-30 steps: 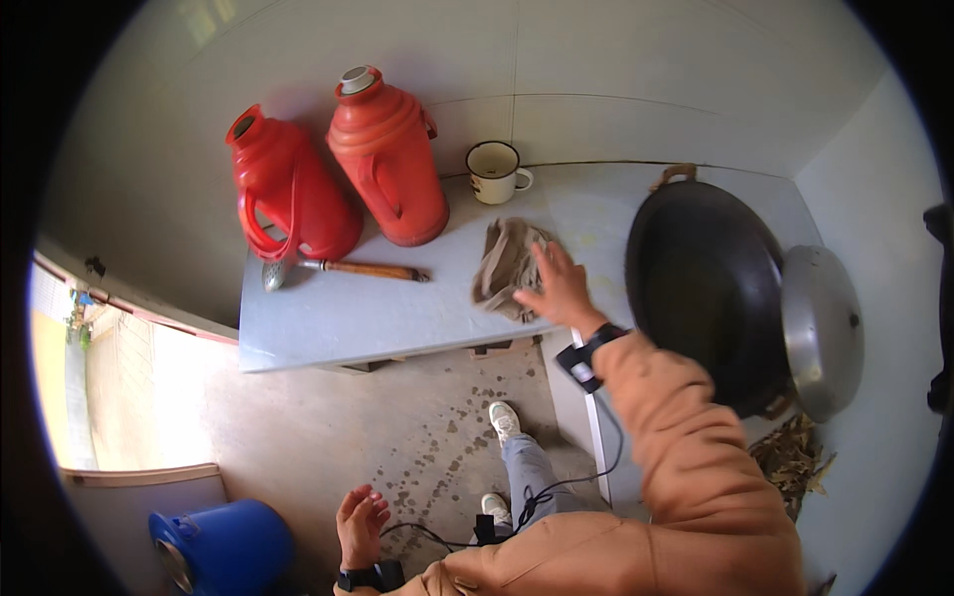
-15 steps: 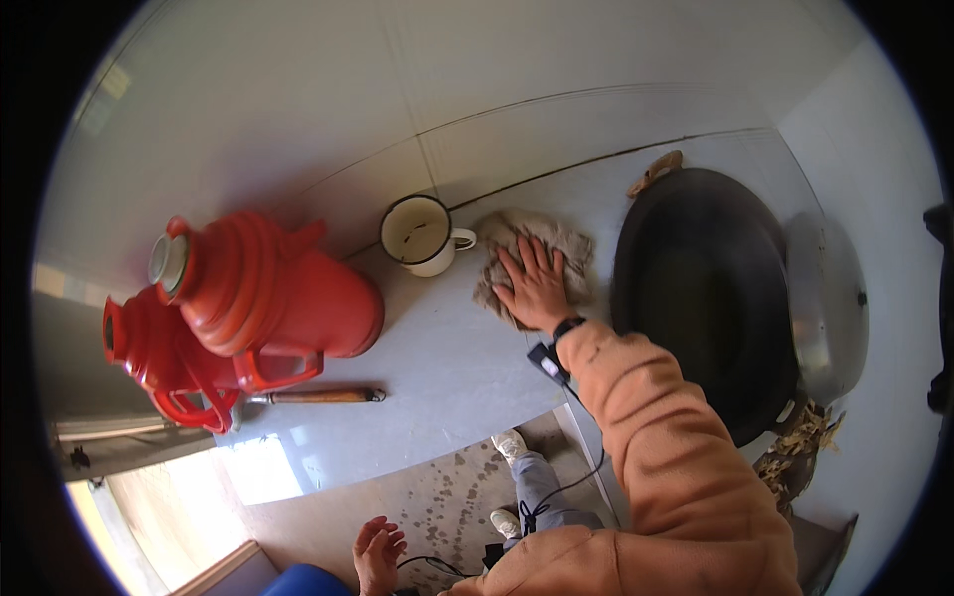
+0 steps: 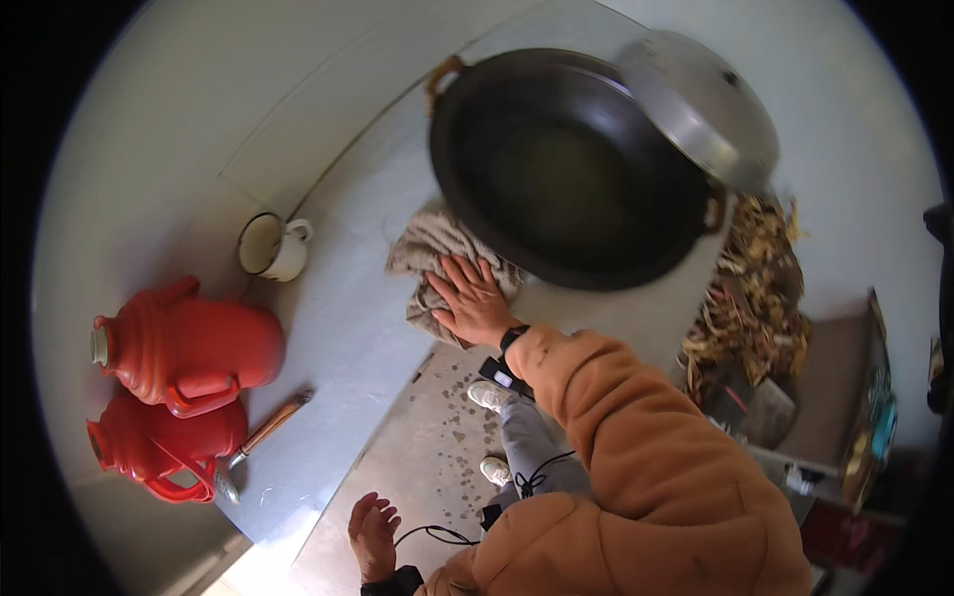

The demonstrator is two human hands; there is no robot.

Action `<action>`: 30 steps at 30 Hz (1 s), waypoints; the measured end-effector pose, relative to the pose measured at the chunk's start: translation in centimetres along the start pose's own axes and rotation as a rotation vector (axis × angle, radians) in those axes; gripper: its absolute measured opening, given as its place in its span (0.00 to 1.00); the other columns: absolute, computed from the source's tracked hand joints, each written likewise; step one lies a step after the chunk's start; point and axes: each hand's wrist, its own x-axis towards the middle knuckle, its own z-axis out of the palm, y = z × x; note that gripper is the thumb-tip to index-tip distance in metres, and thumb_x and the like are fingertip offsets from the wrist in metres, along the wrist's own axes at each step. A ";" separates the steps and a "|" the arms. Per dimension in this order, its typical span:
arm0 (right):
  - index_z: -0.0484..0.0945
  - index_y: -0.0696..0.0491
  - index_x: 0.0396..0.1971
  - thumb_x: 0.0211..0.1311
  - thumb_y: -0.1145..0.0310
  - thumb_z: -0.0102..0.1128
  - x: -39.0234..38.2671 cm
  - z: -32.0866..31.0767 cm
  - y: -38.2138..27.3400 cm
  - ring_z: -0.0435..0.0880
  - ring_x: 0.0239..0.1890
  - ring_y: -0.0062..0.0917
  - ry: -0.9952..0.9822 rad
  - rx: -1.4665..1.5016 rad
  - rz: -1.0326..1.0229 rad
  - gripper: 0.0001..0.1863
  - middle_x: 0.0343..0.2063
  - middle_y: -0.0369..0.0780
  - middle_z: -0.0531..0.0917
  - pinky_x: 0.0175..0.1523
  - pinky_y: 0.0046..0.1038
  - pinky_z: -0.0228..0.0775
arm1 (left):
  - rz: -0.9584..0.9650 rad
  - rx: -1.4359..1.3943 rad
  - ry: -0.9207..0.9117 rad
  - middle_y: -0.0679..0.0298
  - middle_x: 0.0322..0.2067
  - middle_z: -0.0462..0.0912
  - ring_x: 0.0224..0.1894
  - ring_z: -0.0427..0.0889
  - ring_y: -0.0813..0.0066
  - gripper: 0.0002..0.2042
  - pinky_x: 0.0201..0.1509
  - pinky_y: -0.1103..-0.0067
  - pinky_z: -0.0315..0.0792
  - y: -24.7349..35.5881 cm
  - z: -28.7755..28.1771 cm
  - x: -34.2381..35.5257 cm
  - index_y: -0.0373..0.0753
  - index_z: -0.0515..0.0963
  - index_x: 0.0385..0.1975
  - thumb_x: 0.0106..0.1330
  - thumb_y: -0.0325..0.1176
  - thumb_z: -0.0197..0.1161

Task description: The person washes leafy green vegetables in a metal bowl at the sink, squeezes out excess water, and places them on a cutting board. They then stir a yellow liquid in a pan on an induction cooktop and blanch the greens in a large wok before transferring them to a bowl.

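My right hand (image 3: 475, 306) lies flat with fingers spread on a crumpled grey-brown cloth (image 3: 429, 240), pressing it against the pale countertop (image 3: 348, 298). The cloth touches or nearly touches the near-left rim of a large black wok (image 3: 566, 189), and its lower end reaches the counter's front edge. Low in the view, my left hand (image 3: 375, 536) hangs over the floor, empty, its fingers loosely bent and apart. To the left of the cloth stands a white enamel mug (image 3: 285, 256) with a dark rim.
Two red thermos jugs (image 3: 224, 343) stand at the left, beside a wooden-handled metal utensil (image 3: 273, 429). A domed metal lid (image 3: 701, 109) leans at the wok's far right. Dry husks or leaves (image 3: 750, 298) are heaped right of the wok. Below the counter is a spotted floor (image 3: 427, 422).
My right hand has slid the cloth away from the mug toward the counter's front edge, beside the wok. The view has turned right, showing more of the husks. My left hand stays low and empty.
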 end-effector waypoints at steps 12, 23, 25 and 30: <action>0.72 0.53 0.41 0.53 0.76 0.54 -30.8 -14.9 9.1 0.73 0.41 0.49 0.387 -0.304 0.696 0.13 0.38 0.49 0.73 0.43 0.46 0.67 | 0.071 0.166 -0.300 0.60 0.41 0.78 0.42 0.79 0.69 0.15 0.45 0.77 0.74 -5.0 -4.0 -10.1 0.36 0.71 0.52 0.66 0.30 0.53; 0.73 0.50 0.42 0.51 0.75 0.58 -10.7 0.6 -12.4 0.74 0.42 0.46 0.187 0.137 0.088 0.16 0.38 0.47 0.73 0.43 0.44 0.69 | -0.026 -0.083 -0.068 0.61 0.39 0.79 0.42 0.80 0.70 0.13 0.46 0.78 0.75 -9.4 -11.7 -9.0 0.36 0.73 0.49 0.66 0.28 0.53; 0.72 0.50 0.43 0.51 0.76 0.56 -9.9 2.0 -15.4 0.74 0.42 0.48 0.302 0.051 0.266 0.16 0.39 0.49 0.72 0.42 0.44 0.69 | -0.040 -0.145 -0.015 0.61 0.40 0.79 0.42 0.80 0.70 0.13 0.45 0.78 0.75 -10.3 -12.1 -8.8 0.36 0.73 0.50 0.66 0.27 0.52; 0.77 0.50 0.38 0.51 0.78 0.53 -11.6 3.3 -17.7 0.75 0.40 0.46 0.152 0.233 0.158 0.13 0.36 0.46 0.74 0.42 0.45 0.69 | -0.111 -0.283 0.064 0.63 0.40 0.79 0.42 0.80 0.72 0.14 0.45 0.78 0.75 -13.9 -13.7 -7.8 0.38 0.73 0.51 0.67 0.27 0.52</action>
